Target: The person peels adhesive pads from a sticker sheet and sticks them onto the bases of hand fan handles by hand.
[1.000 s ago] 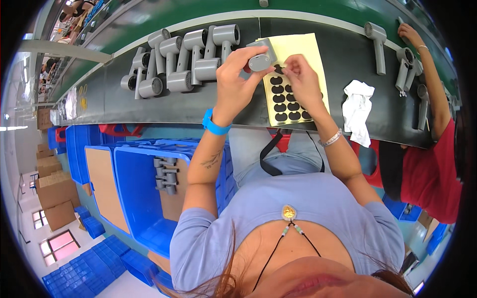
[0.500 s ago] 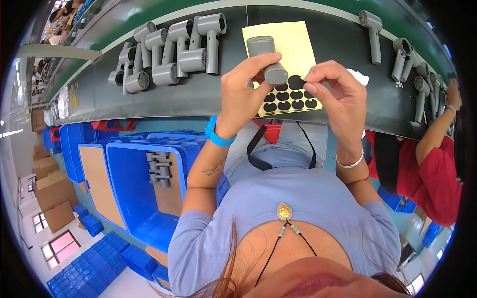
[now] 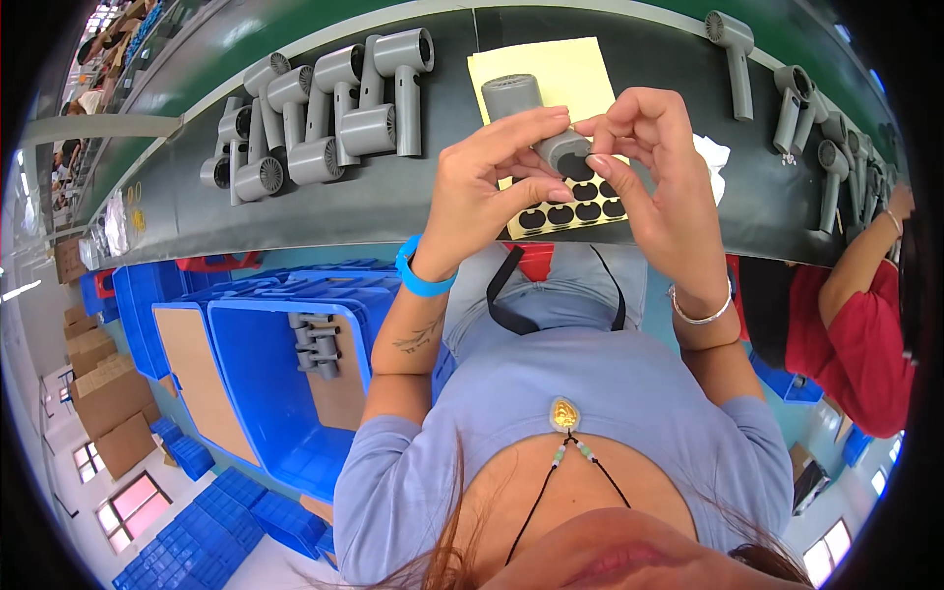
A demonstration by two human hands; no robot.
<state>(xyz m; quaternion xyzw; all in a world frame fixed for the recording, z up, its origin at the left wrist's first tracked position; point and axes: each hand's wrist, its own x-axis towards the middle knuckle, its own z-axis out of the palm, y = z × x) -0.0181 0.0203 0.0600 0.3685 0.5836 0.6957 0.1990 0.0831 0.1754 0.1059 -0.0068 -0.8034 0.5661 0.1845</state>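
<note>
My left hand (image 3: pixel 492 182) is closed round a grey hair dryer (image 3: pixel 510 95), whose handle end tilts toward me. At that end, my right hand (image 3: pixel 653 162) pinches the edge of a black oval sticker (image 3: pixel 575 166) between thumb and fingertips. The sticker lies against the handle end, covering part of it; whether it is stuck down cannot be made out. Beneath both hands is a yellow sheet (image 3: pixel 575 64), with several more black oval stickers (image 3: pixel 587 210) in rows along its near part. My hands and the dryer hide some of the rows.
Several grey hair dryers (image 3: pixel 339 128) lie at the left on the dark bench (image 3: pixel 324 211); more (image 3: pixel 733 64) are at the right. White crumpled paper (image 3: pixel 710 162) sits beside my right hand. Below the bench stands a blue crate (image 3: pixel 285 393). A co-worker in red (image 3: pixel 855 344) is at the right.
My right hand has brought the black sticker from beside the hair dryer onto its handle end. The view has shifted slightly.
</note>
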